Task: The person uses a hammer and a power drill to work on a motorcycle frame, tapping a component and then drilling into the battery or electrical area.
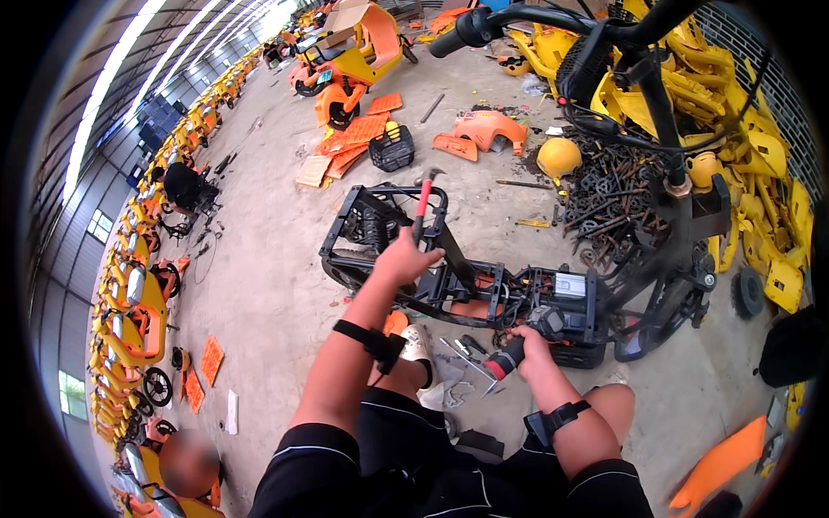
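A hammer (424, 197) with a red handle and a metal head is in my left hand (406, 260), its head pointing up and away. This hand is over the rear part of a stripped black scooter frame (466, 274), thumb sticking out to the right. My right hand (530, 349) grips a black and red cordless power tool (508, 357) at the frame's near side. Its battery end is beside the frame and its red end points down toward my lap. The frame shows bare wiring and a silver box (569, 285) in its middle.
Handlebars (604, 34) loom at the upper right. Beyond lie a heap of dark metal parts (609, 186), yellow panels (764, 216), a yellow helmet (560, 157) and a black basket (392, 148). Small tools (467, 350) lie near my shoe (415, 344). Scooters (138, 311) line the left.
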Demonstrator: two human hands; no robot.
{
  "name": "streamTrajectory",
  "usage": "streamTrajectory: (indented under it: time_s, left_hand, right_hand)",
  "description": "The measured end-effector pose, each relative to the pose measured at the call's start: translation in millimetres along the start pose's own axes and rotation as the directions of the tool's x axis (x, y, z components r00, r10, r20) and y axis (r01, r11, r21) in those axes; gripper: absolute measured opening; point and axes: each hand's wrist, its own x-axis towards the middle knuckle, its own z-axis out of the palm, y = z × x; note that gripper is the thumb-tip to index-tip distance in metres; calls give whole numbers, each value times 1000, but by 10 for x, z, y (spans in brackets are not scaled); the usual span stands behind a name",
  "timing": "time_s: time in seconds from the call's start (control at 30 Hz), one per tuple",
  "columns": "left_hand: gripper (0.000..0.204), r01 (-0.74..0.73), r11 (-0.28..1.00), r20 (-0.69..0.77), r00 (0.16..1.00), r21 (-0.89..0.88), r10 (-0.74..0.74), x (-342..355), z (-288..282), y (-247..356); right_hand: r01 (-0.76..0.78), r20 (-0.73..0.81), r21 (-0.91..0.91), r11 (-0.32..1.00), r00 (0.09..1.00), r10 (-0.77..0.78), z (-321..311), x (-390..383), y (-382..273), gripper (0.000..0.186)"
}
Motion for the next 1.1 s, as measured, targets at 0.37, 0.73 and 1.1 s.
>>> streamTrajectory:
  time_s: [0.37, 0.73, 1.1]
  left_hand:
    - [61, 134, 969, -82, 990, 208, -119, -226, -19, 383]
    - [62, 131, 985, -91, 988, 111, -121, -292, -55, 427]
    - [57, 127, 992, -237, 963, -10, -126, -329, 97, 320]
  right_hand:
    - [-9, 7, 7, 1000, 1000, 9, 16, -65, -42, 15]
    - [-76, 80, 65, 995, 994, 71, 15, -122, 38, 13]
    - [-158, 110, -67, 985, 980, 165, 37, -161, 236, 13]
